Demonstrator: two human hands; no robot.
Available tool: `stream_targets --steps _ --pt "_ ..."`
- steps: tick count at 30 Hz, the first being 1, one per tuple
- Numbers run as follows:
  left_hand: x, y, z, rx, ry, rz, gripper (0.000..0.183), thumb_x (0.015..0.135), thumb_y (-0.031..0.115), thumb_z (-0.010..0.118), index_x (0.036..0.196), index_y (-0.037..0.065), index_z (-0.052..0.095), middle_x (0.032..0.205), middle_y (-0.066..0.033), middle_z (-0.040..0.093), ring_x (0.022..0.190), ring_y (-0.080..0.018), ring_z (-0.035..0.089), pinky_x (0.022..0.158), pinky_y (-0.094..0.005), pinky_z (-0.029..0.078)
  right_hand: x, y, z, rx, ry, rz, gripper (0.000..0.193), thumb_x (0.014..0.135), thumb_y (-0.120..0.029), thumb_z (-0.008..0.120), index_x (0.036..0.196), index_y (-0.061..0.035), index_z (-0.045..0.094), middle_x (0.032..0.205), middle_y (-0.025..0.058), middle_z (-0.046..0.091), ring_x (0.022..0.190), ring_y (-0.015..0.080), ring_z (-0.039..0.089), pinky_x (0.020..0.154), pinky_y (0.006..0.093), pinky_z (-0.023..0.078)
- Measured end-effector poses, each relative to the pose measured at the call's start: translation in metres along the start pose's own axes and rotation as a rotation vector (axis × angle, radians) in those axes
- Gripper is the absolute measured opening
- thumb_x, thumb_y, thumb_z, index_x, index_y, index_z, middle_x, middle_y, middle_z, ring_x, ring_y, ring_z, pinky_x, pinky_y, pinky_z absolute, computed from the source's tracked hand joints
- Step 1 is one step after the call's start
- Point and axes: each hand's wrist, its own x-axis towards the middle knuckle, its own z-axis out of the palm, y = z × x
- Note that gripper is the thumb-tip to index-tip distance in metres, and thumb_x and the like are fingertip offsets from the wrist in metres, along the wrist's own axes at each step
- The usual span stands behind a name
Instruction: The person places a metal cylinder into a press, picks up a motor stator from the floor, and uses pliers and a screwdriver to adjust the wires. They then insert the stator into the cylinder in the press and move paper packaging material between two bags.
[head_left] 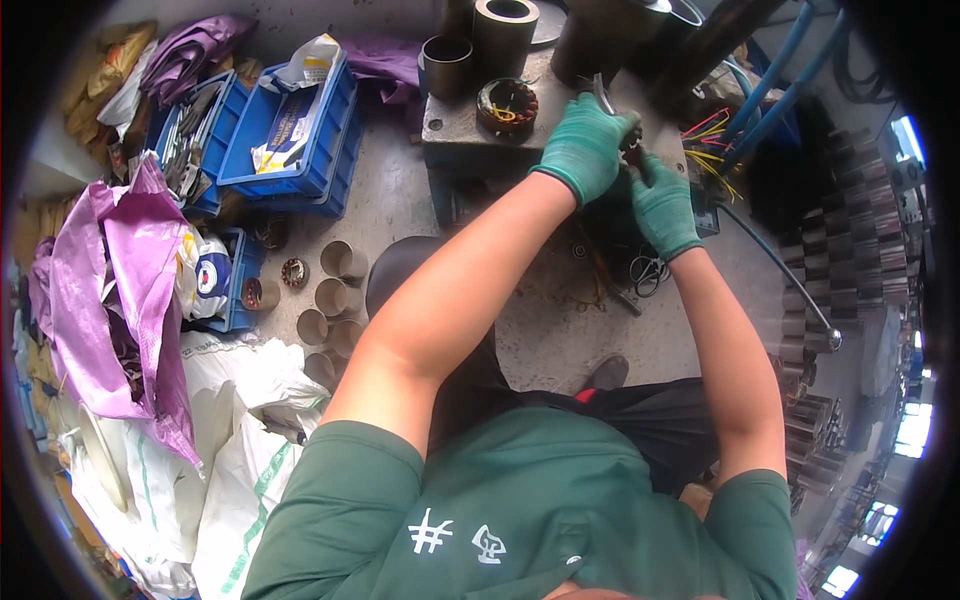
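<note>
Both my hands wear green knitted gloves and meet at the edge of a metal workbench (pixel 470 158). My left hand (pixel 586 146) is closed round a small dark part, mostly hidden by the glove. A curved grey metal strip (pixel 602 92) sticks out beyond its fingers. Close to it on the right, my right hand (pixel 665 208) has its thumb and fingers drawn together at the same dark part (pixel 631 146). On the bench, left of my hands, sits a wound stator (pixel 507 108) with red and yellow wires. Behind it stand a metal sleeve (pixel 446 66) and a thick-walled cylinder (pixel 505 38).
Blue crates (pixel 285 150) with bags and metal parts stand at left. Nearer are a purple sack (pixel 110 290), white sacks (pixel 240 470) and several metal sleeves (pixel 335 297) on the floor. Coloured wires (pixel 712 135) and blue hoses (pixel 770 85) lie right of the bench. Stacked metal cylinders (pixel 850 240) line the right.
</note>
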Motion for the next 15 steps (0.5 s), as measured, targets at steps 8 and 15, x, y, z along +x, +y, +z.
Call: stream_targets --steps 8,15 --pt "0.014 0.001 -0.005 0.048 -0.105 0.069 0.045 0.089 0.006 0.069 0.132 0.016 0.074 0.117 -0.0239 0.07 0.109 -0.0397 0.063 0.1 -0.0437 0.056 -0.038 -0.006 -0.049 0.078 -0.074 0.032 0.037 0.101 -0.02 0.062 0.134 -0.0049 0.065 0.102 0.03 0.071 0.098 0.0483 0.069 0.083 0.0536 0.055" --pt "0.02 -0.006 -0.006 0.055 -0.165 -0.006 0.052 0.084 0.005 0.071 0.133 0.02 0.073 0.122 -0.028 0.062 0.115 -0.0446 0.062 0.102 -0.0462 0.055 -0.046 0.003 -0.006 0.103 0.035 0.014 0.028 0.101 -0.021 0.06 0.122 -0.0051 0.069 0.097 0.0258 0.073 0.092 0.0466 0.07 0.084 0.0544 0.056"
